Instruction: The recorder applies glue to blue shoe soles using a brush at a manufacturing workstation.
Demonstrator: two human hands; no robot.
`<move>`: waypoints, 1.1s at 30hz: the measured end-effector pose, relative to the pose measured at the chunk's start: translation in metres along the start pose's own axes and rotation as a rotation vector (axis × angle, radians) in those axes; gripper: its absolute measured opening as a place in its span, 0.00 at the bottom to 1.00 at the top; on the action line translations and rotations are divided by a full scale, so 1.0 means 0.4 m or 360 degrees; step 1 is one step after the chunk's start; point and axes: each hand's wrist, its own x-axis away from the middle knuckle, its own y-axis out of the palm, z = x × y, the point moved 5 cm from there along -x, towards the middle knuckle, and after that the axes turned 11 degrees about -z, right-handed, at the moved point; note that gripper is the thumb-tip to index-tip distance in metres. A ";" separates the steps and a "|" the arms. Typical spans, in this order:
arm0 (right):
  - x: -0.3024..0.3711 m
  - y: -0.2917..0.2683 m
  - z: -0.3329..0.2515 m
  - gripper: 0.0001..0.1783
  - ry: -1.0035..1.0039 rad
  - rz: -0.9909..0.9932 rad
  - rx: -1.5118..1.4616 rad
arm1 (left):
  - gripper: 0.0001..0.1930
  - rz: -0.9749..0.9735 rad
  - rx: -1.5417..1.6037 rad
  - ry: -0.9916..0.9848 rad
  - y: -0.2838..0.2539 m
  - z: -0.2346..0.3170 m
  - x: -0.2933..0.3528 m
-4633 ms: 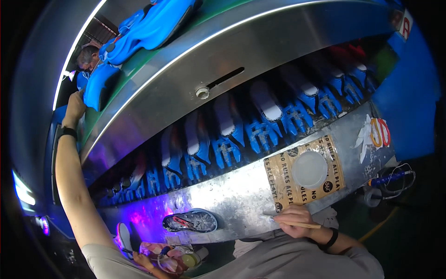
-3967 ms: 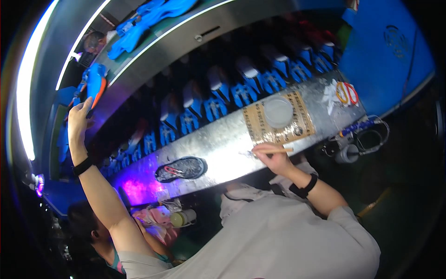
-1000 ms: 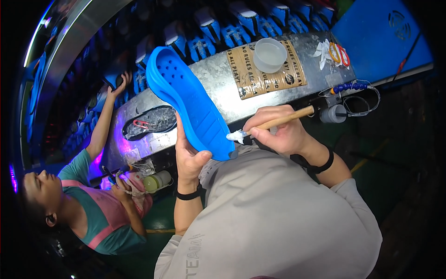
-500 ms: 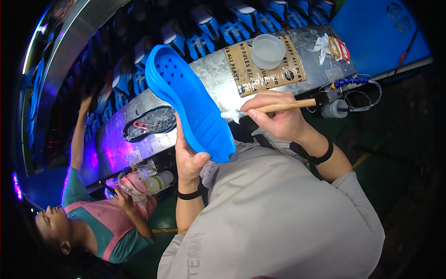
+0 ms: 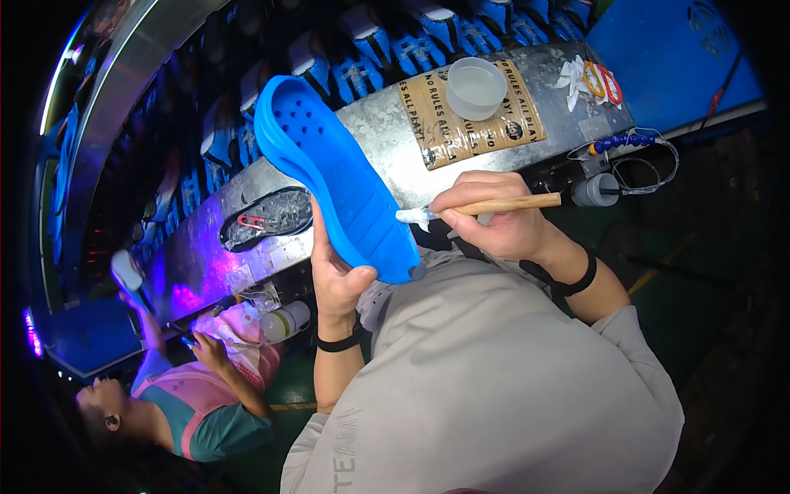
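Note:
My left hand (image 5: 337, 288) grips a blue shoe sole (image 5: 354, 198) along its near left edge, thumb up on the rim. The sole is held tilted above the bench, its hollow side facing me, with small holes at the far end and grooves nearer me. In my right hand (image 5: 498, 226) is a wooden-handled brush (image 5: 518, 203), closed in the fingers. Its tip (image 5: 414, 216) is covered in something white and meets or hovers at the sole's right rim; contact cannot be told.
On the metal bench (image 5: 370, 128) are a translucent tub (image 5: 476, 89) on patterned cardboard (image 5: 428, 140), a dark sole-shaped piece (image 5: 284, 218) and orange and red handles (image 5: 607, 82). Shoes (image 5: 366, 33) line the far side. At left, a co-worker (image 5: 177, 387) holds a white-and-dark shoe (image 5: 127, 270).
The brush tip has shifted slightly down and right along the sole's edge. The co-worker's raised arm has drawn back from the row of shoes, a shoe now in that hand.

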 end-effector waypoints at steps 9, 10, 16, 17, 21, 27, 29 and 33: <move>0.016 0.001 -0.007 0.03 0.0065 -0.0074 -0.0130 | 0.66 -0.0042 -0.0037 0.0009 -0.030 -0.020 -0.001; 0.014 -0.008 -0.008 0.03 0.0055 -0.0024 -0.0250 | 0.64 -0.0088 -0.0004 0.0008 -0.039 -0.027 -0.007; 0.043 -0.037 0.054 0.09 0.0280 0.0459 -0.0384 | 0.57 -0.0125 0.0128 0.0088 -0.025 -0.003 -0.016; 0.037 -0.036 0.072 0.09 0.0262 0.0485 -0.0232 | 0.57 -0.0068 0.0348 0.0072 -0.026 -0.002 -0.023; 0.021 -0.001 0.150 0.10 0.0051 0.0519 0.0198 | 0.49 0.0019 0.1198 -0.0026 -0.083 -0.047 -0.027; 0.017 0.068 0.236 0.09 -0.0029 0.0379 0.0237 | 0.45 -0.0174 0.1370 -0.0080 -0.084 -0.022 0.025; 0.023 0.079 0.249 0.09 -0.0063 0.0375 0.0265 | 0.49 -0.0231 0.1080 -0.0172 -0.046 0.047 0.024; 0.022 0.081 0.246 0.09 -0.0078 0.0352 0.0266 | 0.56 -0.0434 0.0391 -0.0104 0.016 0.281 -0.060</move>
